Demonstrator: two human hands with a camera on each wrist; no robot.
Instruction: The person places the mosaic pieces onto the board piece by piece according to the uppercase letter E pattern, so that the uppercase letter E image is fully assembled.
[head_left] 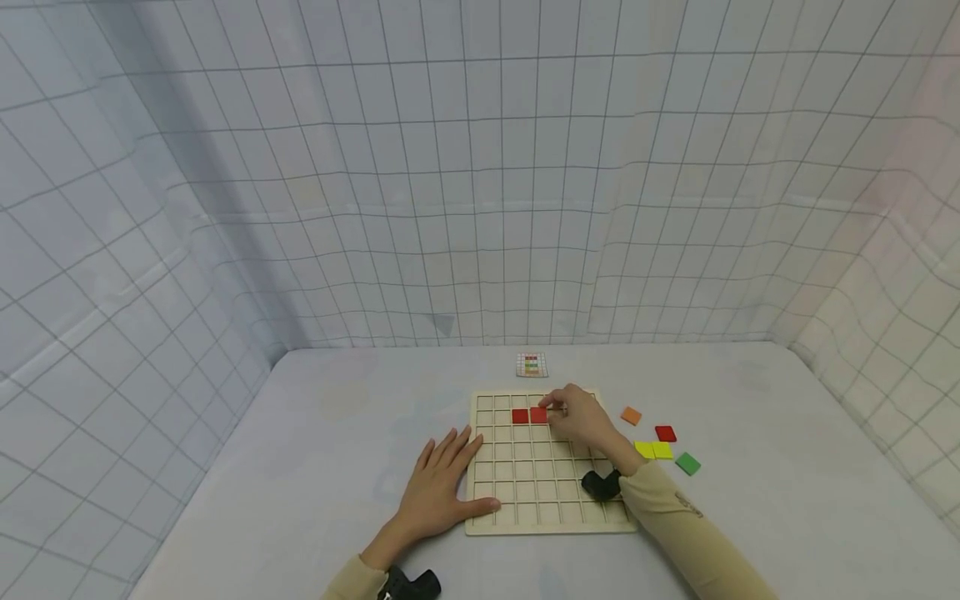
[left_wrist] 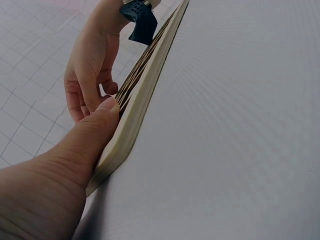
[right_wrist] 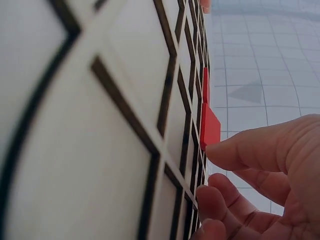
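Observation:
A pale wooden grid board (head_left: 523, 492) lies on the white table. One red tile (head_left: 520, 416) sits in a cell of an upper row, and a second red tile (head_left: 538, 415) is beside it to the right. My right hand (head_left: 581, 417) is at that second tile; in the right wrist view its fingertips pinch the near edge of the slightly raised red tile (right_wrist: 210, 126). The other fingers (right_wrist: 212, 200) are curled beside the board. My left hand (head_left: 438, 492) lies spread at the board's left edge, its thumb (left_wrist: 102, 117) resting on the rim.
Right of the board lie an orange tile (head_left: 632, 416), a red tile (head_left: 665, 433), two yellow tiles (head_left: 662, 450) and a green tile (head_left: 687, 463). A small card with a coloured grid pattern (head_left: 532, 365) lies behind the board. Grid-lined white curtains (head_left: 480, 208) surround the table.

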